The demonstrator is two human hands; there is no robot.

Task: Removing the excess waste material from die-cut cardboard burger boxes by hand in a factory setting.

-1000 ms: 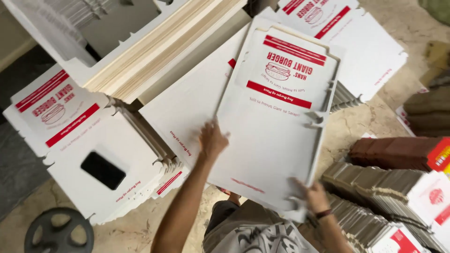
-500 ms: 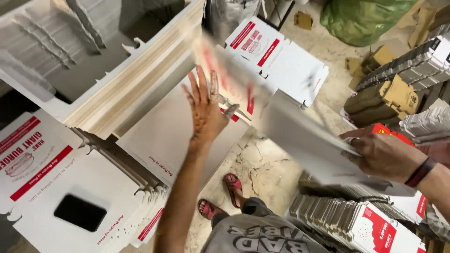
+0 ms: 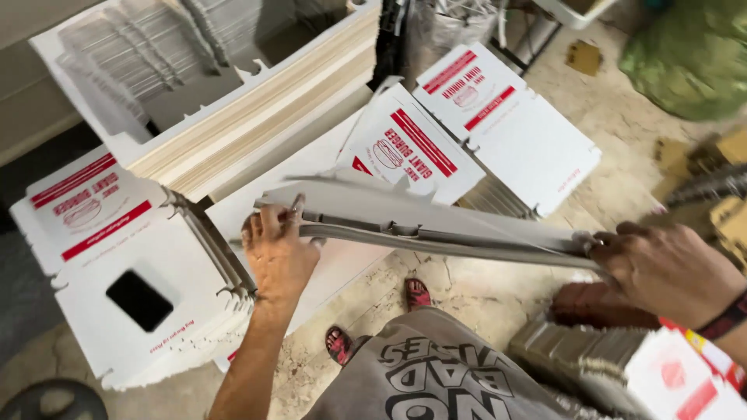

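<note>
So the landmark here is the flat box blank, a white die-cut cardboard sheet being held nearly edge-on to the camera, with its long axis running left to right across the middle of the view and dipping a bit toward the right end.

Far left of the blank, a stack of printed blanks is lying on the floor, white with red bars and a dark cutout in the top one. Just up from that, a thick leaning pile of cream sheets is sitting behind the blank's left end.

The left hand is gripping the blank's left end, palm away from the camera, fingers curled over the near edge and pinching it; the forearm is coming up from below, almost vertical. Behind the blank's middle, two more printed blanks are lying fanned on the floor. Below the middle, sandalled feet are standing on the marble floor.

The right hand is clamping the blank's right end, fingers wrapped over the top, wrist with a dark band coming in from the right edge. Both hands are equally on it, one per end, so the sheet is spanning between the grips, lifted clear of the stacks.
</note>
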